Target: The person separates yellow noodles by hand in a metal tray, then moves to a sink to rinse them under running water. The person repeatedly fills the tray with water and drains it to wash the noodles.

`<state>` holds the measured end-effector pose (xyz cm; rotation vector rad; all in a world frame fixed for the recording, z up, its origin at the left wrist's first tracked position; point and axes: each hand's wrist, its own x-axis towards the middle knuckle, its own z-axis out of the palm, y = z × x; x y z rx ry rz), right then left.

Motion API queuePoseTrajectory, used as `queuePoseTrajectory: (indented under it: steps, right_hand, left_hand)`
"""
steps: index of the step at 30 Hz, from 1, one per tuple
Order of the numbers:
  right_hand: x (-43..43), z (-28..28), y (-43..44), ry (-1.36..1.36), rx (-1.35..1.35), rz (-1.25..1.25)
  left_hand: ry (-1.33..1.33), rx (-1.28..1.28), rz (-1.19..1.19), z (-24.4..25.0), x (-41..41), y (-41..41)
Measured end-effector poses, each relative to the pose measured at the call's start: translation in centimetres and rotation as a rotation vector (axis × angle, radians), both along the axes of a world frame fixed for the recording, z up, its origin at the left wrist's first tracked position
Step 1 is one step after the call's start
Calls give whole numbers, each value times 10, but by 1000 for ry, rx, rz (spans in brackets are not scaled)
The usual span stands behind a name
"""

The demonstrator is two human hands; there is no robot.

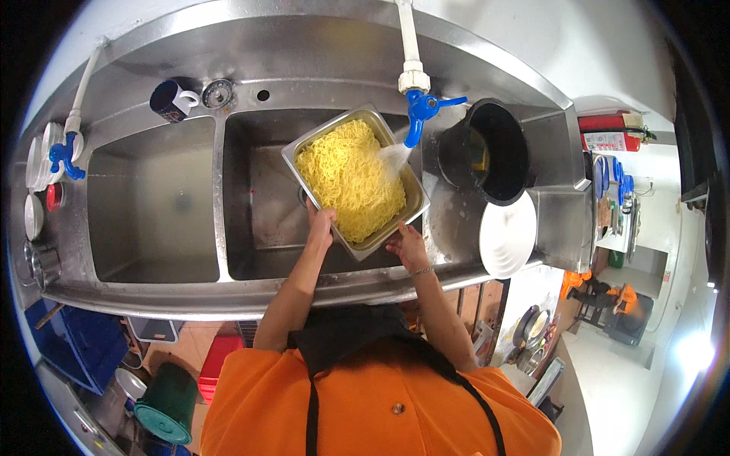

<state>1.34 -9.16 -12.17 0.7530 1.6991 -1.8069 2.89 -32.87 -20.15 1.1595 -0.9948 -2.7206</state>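
Yellow noodles (351,182) fill much of a rectangular stainless steel pan (412,178), which I hold at a slant over the right sink basin (265,216). My left hand (321,223) grips the pan's near left side. At the near right edge, my right hand (407,245) has its fingers on the rim, partly hidden beneath it. Water runs from a blue tap (422,111) onto the noodles at the pan's far right side.
Left of the pan lies a second basin (154,199) holding cloudy water. A mug (169,101) and a sink strainer (218,94) sit on the back ledge. To the right are a black bucket (499,151) and a white lid (507,236). Another person (624,299) appears far right.
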Motion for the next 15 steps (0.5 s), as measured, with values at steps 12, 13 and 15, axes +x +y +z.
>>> queuePoseTrajectory:
  steps: [12,13,15]
  right_hand:
    - [5,-16,7,72,-10,22]
    - [5,-15,5,72,-6,21]
    - [6,-10,2,62,-13,17]
  left_hand:
    - [25,26,-6,-9,-1,2]
    - [24,20,-7,-9,0,1]
    - [-2,28,-11,-13,0,-1]
